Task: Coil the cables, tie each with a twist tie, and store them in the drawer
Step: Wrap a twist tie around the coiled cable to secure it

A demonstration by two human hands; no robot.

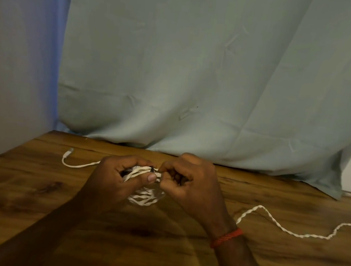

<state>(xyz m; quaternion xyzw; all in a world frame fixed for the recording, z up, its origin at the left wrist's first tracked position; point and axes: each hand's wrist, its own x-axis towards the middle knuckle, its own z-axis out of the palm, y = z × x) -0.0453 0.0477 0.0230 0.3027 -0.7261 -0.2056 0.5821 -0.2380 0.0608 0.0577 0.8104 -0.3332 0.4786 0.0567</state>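
Nearest the camera, two bare forearms reach forward over the wooden counter, the right wrist wearing a red braided thread band. Just beyond, the left hand and right hand meet above the counter's middle. Left grip: fingers and thumb pressed around a bundle of white cable loops, the thumb lying across the strands. Right grip: fingertips pinched tight against the same bundle, right where a thin dark band, probably the twist tie, crosses the strands; blur keeps me from telling how far it is wound. Below the hands, the rest of the coil hangs in several white loops, its lowest turns at or close to the wood.

To the right, a loose twisted white cord snakes across the counter from near the right wrist to the frame edge. Farther back on the left, a smooth white cable tail runs out from under the left hand and curls up to its small connector, lying flat on the wood. Behind everything, a pale green cloth drapes down to the counter's far edge, with a bluish wall at left.
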